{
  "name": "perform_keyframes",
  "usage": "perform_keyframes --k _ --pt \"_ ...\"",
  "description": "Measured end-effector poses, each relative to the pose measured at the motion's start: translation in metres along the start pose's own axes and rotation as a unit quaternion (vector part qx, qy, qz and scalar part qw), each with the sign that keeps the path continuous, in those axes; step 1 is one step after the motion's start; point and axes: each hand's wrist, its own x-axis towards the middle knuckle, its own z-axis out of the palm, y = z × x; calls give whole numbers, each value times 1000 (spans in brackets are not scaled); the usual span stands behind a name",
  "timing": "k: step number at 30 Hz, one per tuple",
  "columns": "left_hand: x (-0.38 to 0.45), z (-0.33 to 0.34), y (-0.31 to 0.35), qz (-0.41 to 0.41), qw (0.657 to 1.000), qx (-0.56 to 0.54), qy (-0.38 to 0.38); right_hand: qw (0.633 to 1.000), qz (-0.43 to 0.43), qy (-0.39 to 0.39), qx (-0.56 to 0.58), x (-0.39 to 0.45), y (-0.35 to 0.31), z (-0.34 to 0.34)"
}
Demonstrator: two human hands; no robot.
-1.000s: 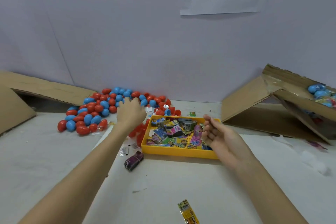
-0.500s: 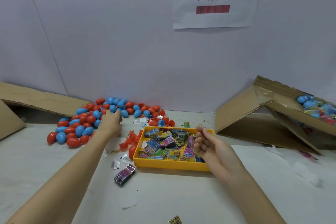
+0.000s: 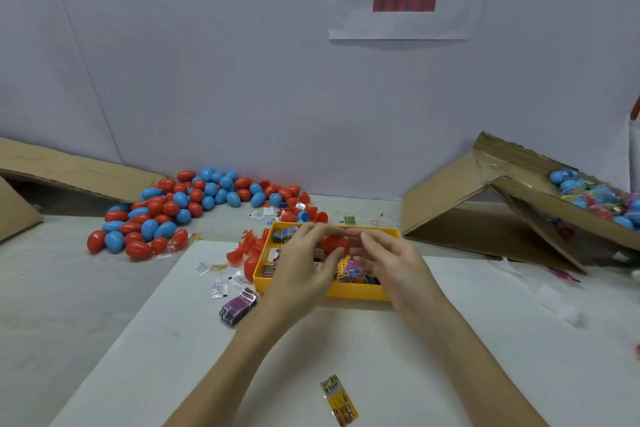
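My left hand (image 3: 304, 263) holds a red plastic egg (image 3: 334, 243) between thumb and fingers, just above the yellow tray (image 3: 353, 293). My right hand (image 3: 388, 260) is beside the egg with its fingertips at the egg's right side; whether they grip it is unclear through blur. The tray holds several small colourful packets (image 3: 353, 269). A heap of red and blue eggs (image 3: 180, 208) lies at the back left of the table.
A purple packet (image 3: 238, 306) and small white sachets (image 3: 220, 288) lie left of the tray. A yellow packet (image 3: 340, 399) lies near me. A tipped cardboard box (image 3: 519, 218) with filled eggs stands right; another cardboard box (image 3: 52, 177) lies left.
My left hand came back from the egg heap to over the tray, now holding a red egg. My right hand closed in on it from the right.
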Motion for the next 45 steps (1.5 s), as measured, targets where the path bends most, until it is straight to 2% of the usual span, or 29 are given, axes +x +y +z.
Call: perform_keyframes --k 2,6,9,14,20,24,27,29,32,33,35,42,45 --pt "0 -3 -1 2 1000 -30 -7 996 -48 4 -82 -3 1 6" --pt "-3 -2 1 -6 997 -76 5 989 -75 24 -127 -5 1 13" --pt "-3 1 3 14 997 -65 24 992 -66 30 -106 -6 0 16" --pt "-4 2 5 66 998 -12 6 994 -59 42 -82 -4 1 15" --pt "-2 1 3 60 998 -16 14 995 -46 43 -83 -1 -1 17" --pt "3 -3 -1 4 998 -25 60 994 -42 62 -80 2 3 16" --pt "6 -12 -8 -62 992 -56 99 957 -121 50 -257 -1 8 14" --pt "7 -16 -11 -96 987 -66 113 914 -150 -4 -376 -5 11 20" --pt "8 -17 -13 -129 983 -62 115 830 -158 -65 -531 -9 19 29" --pt "9 -17 -14 -132 983 -57 114 806 -161 -69 -565 -9 21 31" --pt "8 -16 -15 -128 984 -49 111 790 -165 -56 -588 -10 22 33" --pt "8 -13 -16 -106 989 -41 99 850 -205 54 -482 -13 11 30" --pt "7 -14 -17 -105 989 -39 97 866 -190 108 -450 -15 6 28"
